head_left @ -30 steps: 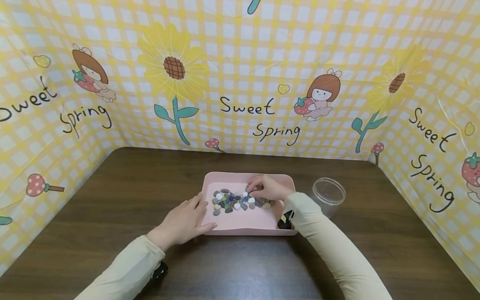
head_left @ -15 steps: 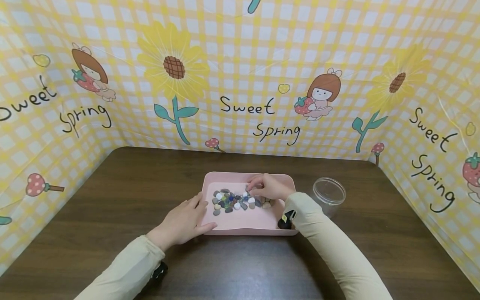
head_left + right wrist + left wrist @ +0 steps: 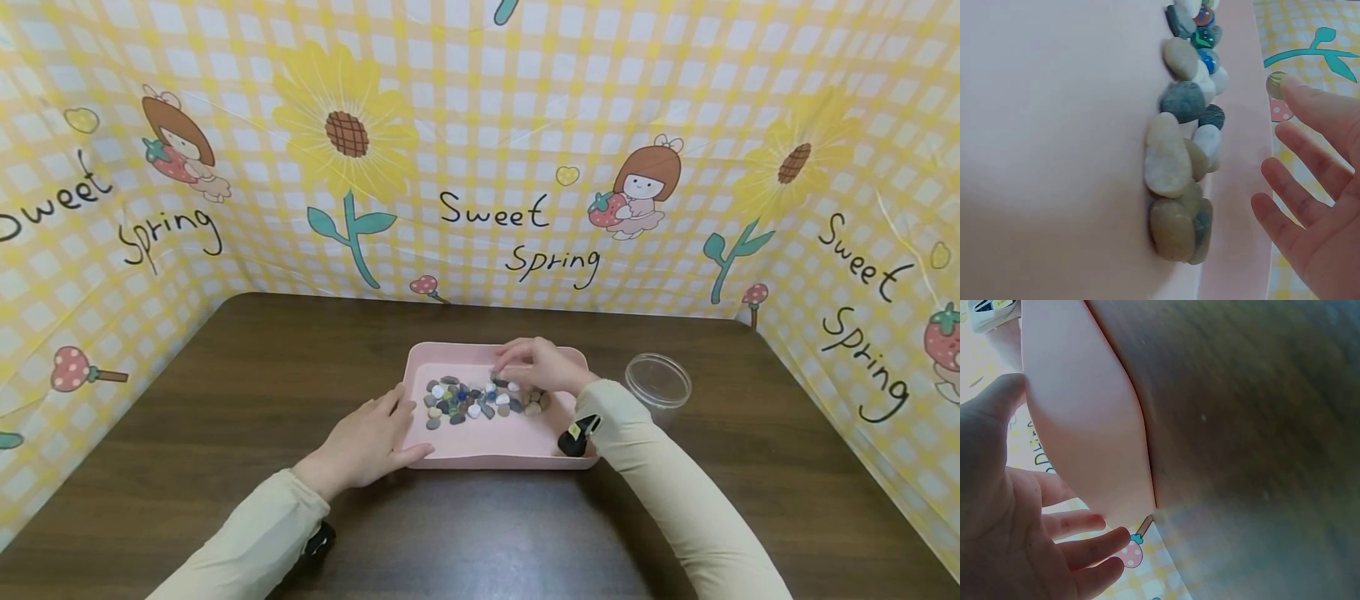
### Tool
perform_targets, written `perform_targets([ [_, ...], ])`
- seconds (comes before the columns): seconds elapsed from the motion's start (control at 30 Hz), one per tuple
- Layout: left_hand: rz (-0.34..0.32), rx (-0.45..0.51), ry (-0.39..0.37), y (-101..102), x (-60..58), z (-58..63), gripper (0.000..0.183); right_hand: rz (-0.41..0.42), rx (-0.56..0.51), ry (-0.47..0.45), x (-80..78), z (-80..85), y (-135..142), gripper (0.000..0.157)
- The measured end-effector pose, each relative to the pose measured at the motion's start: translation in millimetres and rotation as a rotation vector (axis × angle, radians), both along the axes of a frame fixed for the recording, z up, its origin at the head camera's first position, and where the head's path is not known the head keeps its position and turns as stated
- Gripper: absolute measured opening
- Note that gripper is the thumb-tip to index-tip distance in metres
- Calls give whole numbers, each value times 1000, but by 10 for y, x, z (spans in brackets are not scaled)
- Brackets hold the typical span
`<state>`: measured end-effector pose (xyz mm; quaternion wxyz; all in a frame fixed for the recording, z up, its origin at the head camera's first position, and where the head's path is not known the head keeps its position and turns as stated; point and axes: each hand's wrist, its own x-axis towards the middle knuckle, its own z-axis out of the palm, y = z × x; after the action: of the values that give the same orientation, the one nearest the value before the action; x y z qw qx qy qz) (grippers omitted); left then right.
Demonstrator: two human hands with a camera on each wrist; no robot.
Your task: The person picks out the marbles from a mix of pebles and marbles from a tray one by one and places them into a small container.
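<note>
A pink rectangular tray [image 3: 487, 437] holds a band of pebbles [image 3: 474, 411] and glass marbles [image 3: 1204, 37]. Over its right rear part is my right hand [image 3: 546, 367]. Between thumb and index finger it pinches a clear marble with a green-yellow streak [image 3: 1276, 86], seen in the right wrist view; its other fingers are spread. White, grey and tan stones lie below that hand. My left hand [image 3: 363, 440] rests at the tray's left front corner, fingers extended along the left side. In the left wrist view, its thumb [image 3: 1007, 394] touches the tray's rim.
A clear round container [image 3: 662, 406] stands to the right of the tray, near my right sleeve [image 3: 660, 475]. The dark wooden table [image 3: 300, 358] meets a yellow checked cloth [image 3: 480, 150] at the back and sides. Each wrist carries a black camera [image 3: 320, 540].
My right hand has risen off the pebbles and moved slightly back and right, uncovering stones at the right end of the band. My left hand keeps its place at the tray.
</note>
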<state>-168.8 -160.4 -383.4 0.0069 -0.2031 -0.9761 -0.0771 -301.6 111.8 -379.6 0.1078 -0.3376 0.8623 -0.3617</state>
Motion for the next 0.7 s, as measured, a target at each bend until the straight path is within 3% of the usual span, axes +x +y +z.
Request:
perform_targets([
  [0.37, 3, -6, -15, 6, -10, 10, 74, 7, -59, 47, 6, 80, 68, 20],
  [0.7, 11, -1, -15, 1, -2, 13, 75, -19, -98, 4, 29, 139, 94, 19],
])
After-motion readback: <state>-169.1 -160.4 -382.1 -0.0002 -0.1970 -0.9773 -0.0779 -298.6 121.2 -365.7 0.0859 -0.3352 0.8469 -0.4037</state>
